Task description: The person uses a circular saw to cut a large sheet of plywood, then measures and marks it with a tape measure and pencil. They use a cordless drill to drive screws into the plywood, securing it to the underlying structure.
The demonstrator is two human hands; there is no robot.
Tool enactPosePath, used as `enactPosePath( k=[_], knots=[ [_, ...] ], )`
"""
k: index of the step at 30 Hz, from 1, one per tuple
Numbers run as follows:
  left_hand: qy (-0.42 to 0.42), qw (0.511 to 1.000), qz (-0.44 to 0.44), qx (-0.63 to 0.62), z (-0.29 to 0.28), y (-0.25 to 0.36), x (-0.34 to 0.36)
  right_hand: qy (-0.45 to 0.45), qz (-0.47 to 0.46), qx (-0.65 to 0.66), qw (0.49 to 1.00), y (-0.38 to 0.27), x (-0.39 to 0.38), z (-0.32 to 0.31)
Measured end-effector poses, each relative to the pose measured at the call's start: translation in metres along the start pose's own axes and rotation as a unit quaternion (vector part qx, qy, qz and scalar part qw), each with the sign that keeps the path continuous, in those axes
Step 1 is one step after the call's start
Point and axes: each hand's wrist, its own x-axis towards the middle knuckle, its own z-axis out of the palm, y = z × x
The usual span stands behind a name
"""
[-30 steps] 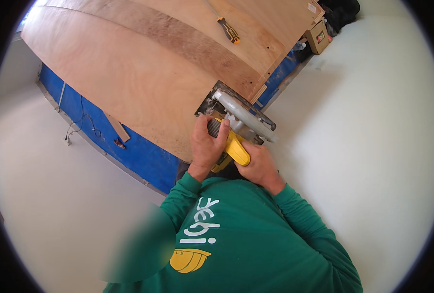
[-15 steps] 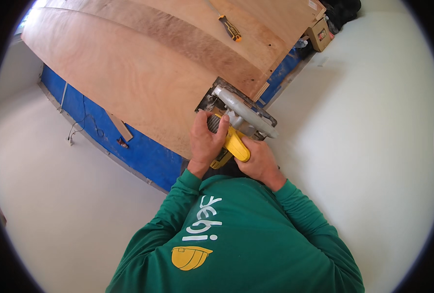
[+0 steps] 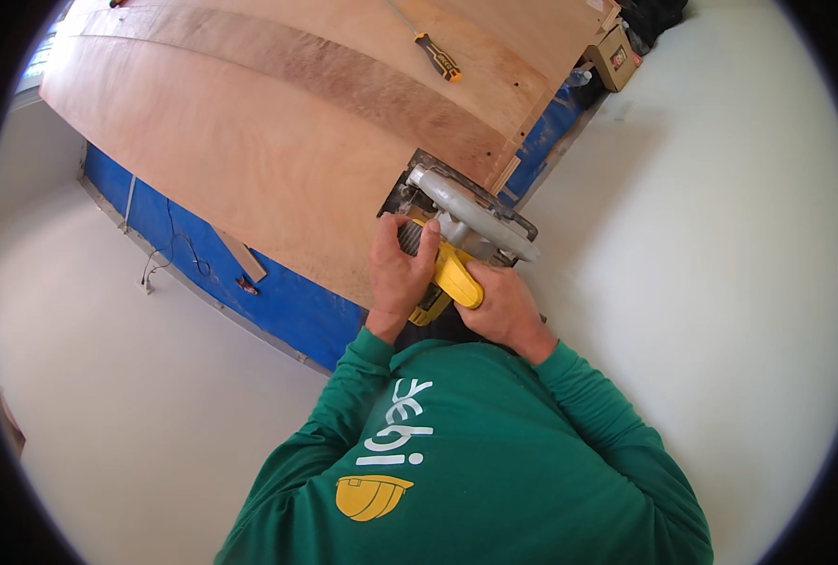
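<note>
Clock bearings taken from the circular saw (image 3: 454, 232), 12 toward the top of the head view. We find the saw over the near corner of the plywood panel (image 3: 249, 169), which spreads away from 9 round to 12. Our right hand (image 3: 505, 312), at 5 o'clock, is wrapped round the yellow handle (image 3: 460, 281); our left hand (image 3: 403, 280), at 8, grips the motor side, thumb and forefinger curved apart around it. Trigger and blade are hidden from us, so we cannot tell whether it runs. Risks, in our judgement: the base plate (image 3: 398, 200) seems to reach past the panel's edge, so uneven weight could tip it and cause a bind or kick. Whether it sits flat we cannot tell. Our left fingers lie close to the mechanism; a slip of that hold could carry them nearer the guard (image 3: 480, 221). The screwdriver (image 3: 438, 58), just short of 12, lies loose on the panel, and strong vibration might set it rolling. At 9, a wood strip (image 3: 240, 254) and black cable (image 3: 172, 221) lie by the blue sheet (image 3: 296, 306); a foot straying there could snag and jerk our grip.
</note>
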Motion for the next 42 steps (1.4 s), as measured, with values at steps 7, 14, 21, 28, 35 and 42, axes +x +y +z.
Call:
enactPosePath(
  k=[7,14,21,28,35,42],
  knots=[
    [0.003,1.0,0.0,-0.008,0.0,0.001,0.0,-0.001,-0.007,-0.006,1.0,0.003,0.001,0.001],
    [0.006,1.0,-0.004,-0.016,-0.001,0.002,0.001,-0.002,-0.005,-0.009,1.0,0.003,0.001,0.001],
    [0.016,1.0,0.021,-0.001,-0.001,0.0,0.002,-0.001,-0.001,-0.006,1.0,0.003,0.002,0.002],
    [0.022,1.0,0.021,0.007,-0.001,-0.001,0.002,0.001,-0.011,0.001,1.0,0.005,0.003,0.004],
    [0.029,0.999,0.013,-0.003,0.0,0.0,0.001,0.0,-0.009,-0.001,1.0,0.009,0.004,0.007],
    [0.038,0.999,0.03,0.022,0.002,-0.003,0.002,0.009,-0.029,0.006,1.0,0.012,0.006,0.009]
  ],
)
